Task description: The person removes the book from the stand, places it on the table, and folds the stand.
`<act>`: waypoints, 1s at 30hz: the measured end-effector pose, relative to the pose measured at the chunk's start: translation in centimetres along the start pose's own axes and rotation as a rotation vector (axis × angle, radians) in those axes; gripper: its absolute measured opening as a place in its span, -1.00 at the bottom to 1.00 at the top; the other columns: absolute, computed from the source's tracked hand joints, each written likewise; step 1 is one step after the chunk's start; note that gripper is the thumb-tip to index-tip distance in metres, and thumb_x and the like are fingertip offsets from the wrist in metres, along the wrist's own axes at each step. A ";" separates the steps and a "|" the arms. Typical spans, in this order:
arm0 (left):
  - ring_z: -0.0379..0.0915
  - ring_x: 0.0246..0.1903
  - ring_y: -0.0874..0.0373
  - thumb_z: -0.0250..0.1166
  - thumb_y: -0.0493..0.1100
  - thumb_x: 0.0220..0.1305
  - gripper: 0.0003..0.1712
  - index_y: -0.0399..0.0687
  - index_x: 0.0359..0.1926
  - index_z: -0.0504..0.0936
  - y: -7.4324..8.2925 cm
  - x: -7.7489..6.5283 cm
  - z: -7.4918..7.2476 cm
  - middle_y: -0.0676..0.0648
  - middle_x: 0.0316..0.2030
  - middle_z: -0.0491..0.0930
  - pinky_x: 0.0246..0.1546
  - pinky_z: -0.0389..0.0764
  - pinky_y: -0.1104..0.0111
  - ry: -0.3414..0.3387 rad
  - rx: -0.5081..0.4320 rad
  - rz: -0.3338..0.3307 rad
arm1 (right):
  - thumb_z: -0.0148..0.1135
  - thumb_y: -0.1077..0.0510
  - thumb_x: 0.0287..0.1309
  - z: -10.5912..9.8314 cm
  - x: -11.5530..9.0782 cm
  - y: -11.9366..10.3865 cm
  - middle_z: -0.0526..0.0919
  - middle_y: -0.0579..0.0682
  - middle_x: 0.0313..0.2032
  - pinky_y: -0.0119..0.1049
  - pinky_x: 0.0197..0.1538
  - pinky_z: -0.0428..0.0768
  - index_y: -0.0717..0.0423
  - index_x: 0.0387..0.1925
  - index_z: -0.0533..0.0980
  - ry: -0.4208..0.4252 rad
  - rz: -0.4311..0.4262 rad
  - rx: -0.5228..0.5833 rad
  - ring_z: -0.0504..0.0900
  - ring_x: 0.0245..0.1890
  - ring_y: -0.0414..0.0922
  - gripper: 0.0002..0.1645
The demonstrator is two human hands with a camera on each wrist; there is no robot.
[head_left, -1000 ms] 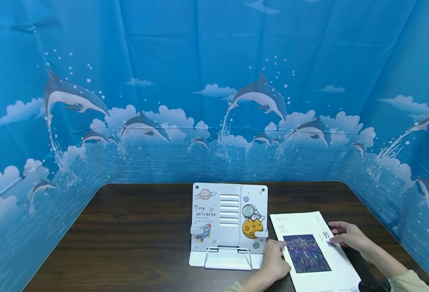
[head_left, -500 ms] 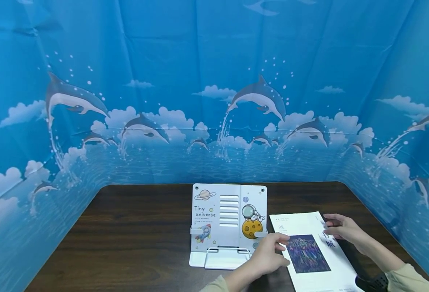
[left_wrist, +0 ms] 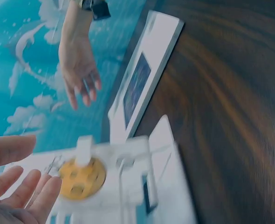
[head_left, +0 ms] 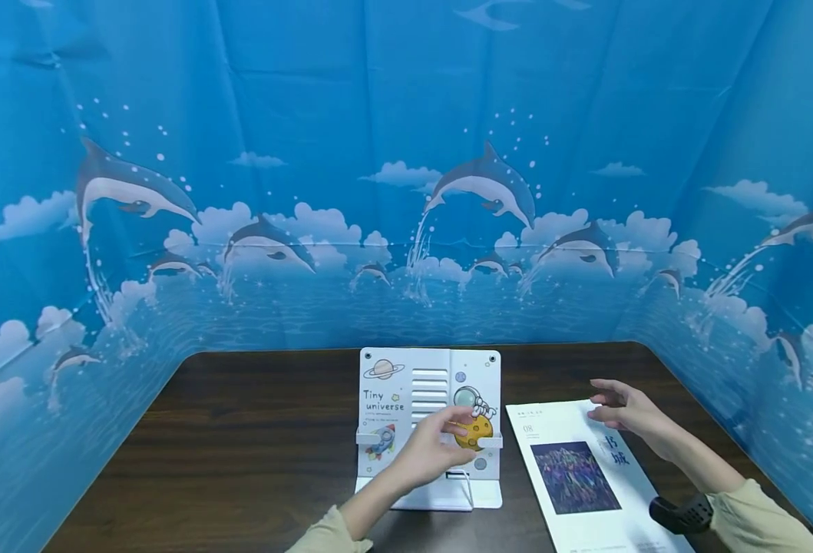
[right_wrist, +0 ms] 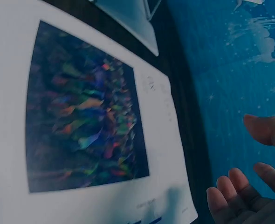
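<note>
A white book stand printed with a rocket, an astronaut and "Tiny universe" stands upright on the table. In front of its right half is my left hand, fingers loosely bent and holding nothing; it covers part of the wire rest. To the stand's right lies a white book with a dark colourful picture on its cover. Over the book's upper right edge hovers my right hand, relaxed and apart from the cover. The right wrist view shows those fingers beside the book with nothing between them.
The dark wood table extends left of the stand. A blue dolphin-printed curtain encloses the table at the back and both sides. A black band is on the right wrist.
My left hand has left the book's left edge and moved left, in front of the stand. My right hand has lifted off the book and shifted slightly left. The book stays flat.
</note>
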State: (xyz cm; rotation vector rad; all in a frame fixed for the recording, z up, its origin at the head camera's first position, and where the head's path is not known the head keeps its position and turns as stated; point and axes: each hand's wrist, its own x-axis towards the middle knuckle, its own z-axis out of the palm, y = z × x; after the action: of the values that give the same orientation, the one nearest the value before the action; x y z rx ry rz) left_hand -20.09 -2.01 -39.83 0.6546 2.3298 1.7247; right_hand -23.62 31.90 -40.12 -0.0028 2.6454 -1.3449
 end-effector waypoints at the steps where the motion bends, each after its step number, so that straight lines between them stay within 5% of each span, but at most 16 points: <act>1: 0.45 -0.05 -0.09 0.34 -0.37 -0.03 -0.39 -0.19 0.12 0.42 0.0 -0.1 -0.6 -0.19 -0.03 0.50 -0.22 0.57 0.42 0.010 0.004 -0.003 | 0.26 -0.03 0.05 0.1 0.1 -0.3 0.32 0.39 0.09 -0.12 -0.09 0.56 0.37 0.30 0.01 0.002 -0.011 0.012 0.48 -0.07 0.02 -0.03; 9: 0.41 0.01 -0.13 0.31 -0.29 0.04 -0.36 -0.25 0.18 0.35 -0.3 -0.7 -4.5 -0.26 0.04 0.45 -0.13 0.57 0.25 0.085 0.036 0.013 | 0.26 0.01 0.05 2.1 0.5 -2.5 0.31 0.36 0.11 -0.07 -0.06 0.56 0.32 0.32 0.00 -0.043 -0.075 0.093 0.47 -0.03 0.04 -0.04; 20: 0.44 -0.01 -0.04 0.34 -0.29 0.02 -0.40 -0.17 0.14 0.42 -0.1 -1.7 -8.3 -0.17 0.01 0.52 -0.06 0.52 0.13 0.307 0.068 0.027 | 0.20 0.09 0.11 4.4 0.2 -5.5 0.30 0.32 0.12 0.02 0.02 0.49 0.26 0.33 0.00 -0.137 -0.184 0.206 0.42 0.06 0.12 -0.13; 25: 0.43 0.02 -0.03 0.31 -0.33 0.06 -0.45 -0.18 0.12 0.42 -0.5 -2.1 -9.8 -0.17 0.01 0.50 -0.06 0.55 0.25 0.395 0.059 0.063 | 0.19 0.12 0.11 5.8 0.2 -6.1 0.32 0.31 0.11 0.03 0.04 0.47 0.21 0.33 0.00 -0.133 -0.195 0.214 0.42 0.06 0.11 -0.15; 30: 0.38 0.05 -0.09 0.30 -0.34 0.07 -0.42 -0.21 0.15 0.38 -0.9 -2.5 -11.7 -0.23 0.05 0.45 -0.13 0.58 0.39 0.412 0.077 0.119 | 0.24 0.05 0.07 7.2 0.2 -6.8 0.33 0.29 0.13 0.00 0.02 0.48 0.17 0.33 0.03 -0.117 -0.182 0.186 0.41 0.06 0.09 -0.11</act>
State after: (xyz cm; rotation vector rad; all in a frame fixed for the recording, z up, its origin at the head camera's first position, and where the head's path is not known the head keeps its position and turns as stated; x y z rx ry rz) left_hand -22.65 -13.42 -37.29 0.4954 2.6878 1.9906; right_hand -23.21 22.03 -38.86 -0.2957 2.4640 -1.5908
